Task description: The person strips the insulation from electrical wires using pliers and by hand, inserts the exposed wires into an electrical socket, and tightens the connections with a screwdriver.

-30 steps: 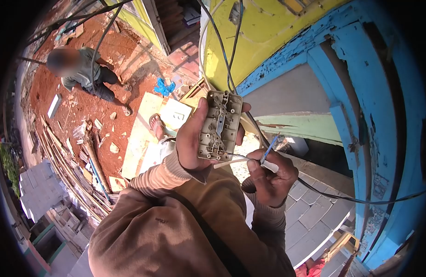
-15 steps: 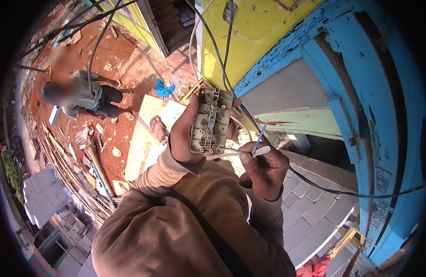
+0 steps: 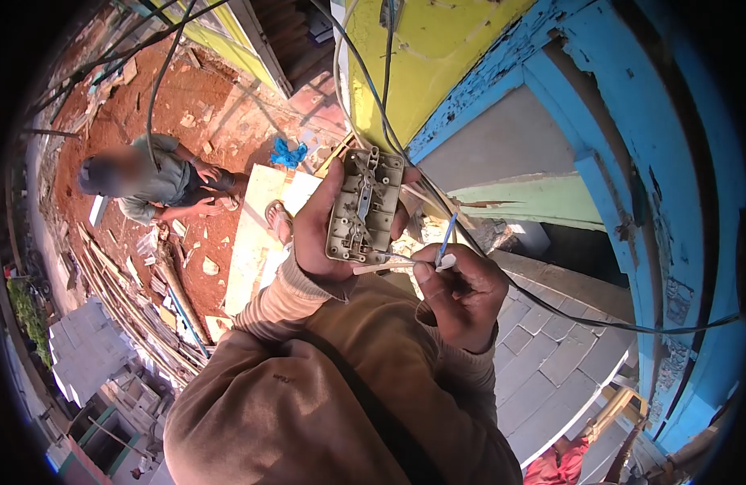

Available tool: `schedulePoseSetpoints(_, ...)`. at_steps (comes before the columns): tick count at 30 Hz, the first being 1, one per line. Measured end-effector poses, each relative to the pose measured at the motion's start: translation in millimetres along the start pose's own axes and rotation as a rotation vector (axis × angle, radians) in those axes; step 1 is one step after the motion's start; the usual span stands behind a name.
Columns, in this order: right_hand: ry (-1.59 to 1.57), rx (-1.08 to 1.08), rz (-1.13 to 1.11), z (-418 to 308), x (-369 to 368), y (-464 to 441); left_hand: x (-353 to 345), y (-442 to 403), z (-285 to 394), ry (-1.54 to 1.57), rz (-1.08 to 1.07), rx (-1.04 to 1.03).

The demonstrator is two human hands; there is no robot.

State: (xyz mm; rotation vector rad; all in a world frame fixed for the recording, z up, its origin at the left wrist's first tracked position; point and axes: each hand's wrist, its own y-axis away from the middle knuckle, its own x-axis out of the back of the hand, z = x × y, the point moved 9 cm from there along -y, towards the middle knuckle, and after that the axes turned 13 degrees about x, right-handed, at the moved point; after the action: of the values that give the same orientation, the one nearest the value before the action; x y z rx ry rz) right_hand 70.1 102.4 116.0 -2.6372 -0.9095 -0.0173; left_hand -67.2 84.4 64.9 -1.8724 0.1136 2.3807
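Observation:
In my left hand [image 3: 315, 234] is an opened socket housing [image 3: 365, 206], an off-white plastic shell with metal contact strips and screw posts inside, held tilted with its inner side up. The fingers wrap round both long edges. My right hand [image 3: 462, 295] is closed in a pinch at the housing's lower right corner. Between its thumb and fingers are a white cable [image 3: 381, 267] and a blue wire [image 3: 447, 236] pointing up. A thin grey shaft [image 3: 395, 256] runs from the fingertips to the housing; whether it is a tool or a wire I cannot tell.
Dark cables [image 3: 551, 323] hang across the right and top. A blue peeling wooden frame [image 3: 688, 242] and a yellow wall [image 3: 438, 65] stand close by. Grey paving [image 3: 543, 356] lies below right. A person [image 3: 163, 178] crouches on red soil at left, near wood strips [image 3: 134, 299].
The housing and both hands have shifted slightly left in view. The white piece protruding past my right fingers shows less. The person at left has brought their hands toward their knees.

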Motion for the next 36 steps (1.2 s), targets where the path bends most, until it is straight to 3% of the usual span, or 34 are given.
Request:
schedulePoseSetpoints(9, -0.145, -0.082, 0.03, 9, 2, 7, 5, 5, 1, -0.052, 0.204, -0.044)
schedulePoseSetpoints(14, 0.004, 0.078, -0.085, -6, -2, -5, 3, 2, -9, 0.089, 0.048, 0.108)
schedulePoseSetpoints(21, -0.047, 0.027, 0.02, -1, 3, -4, 11, 3, -20, 0.171, 0.145, 0.238)
schedulePoseSetpoints(24, -0.012, 0.073, -0.074, -1, 1, -9, 10, 3, -23, 0.2, 0.157, 0.28)
schedulePoseSetpoints(26, -0.06, 0.224, -0.077, -9, -2, -14, 11, 3, -24, 0.209, 0.153, 0.293)
schedulePoseSetpoints(28, -0.029, 0.241, -0.09, -13, -1, -16, 13, 3, -23, 0.181, 0.153, 0.268)
schedulePoseSetpoints(30, 0.017, 0.209, -0.1, -12, -3, -15, 9, 4, -3, 0.04, 0.189, 0.03)
schedulePoseSetpoints(33, -0.102, -0.059, -0.013, 10, -4, -3, 0, 7, 11, -0.053, 0.169, -0.103)
schedulePoseSetpoints(34, -0.117, -0.056, -0.016, 11, -6, -4, -3, 11, 18, -0.118, 0.198, -0.182)
schedulePoseSetpoints(36, -0.22, 0.01, 0.306, 9, 20, -5, -2, 18, 43, -0.216, 0.203, -0.345)
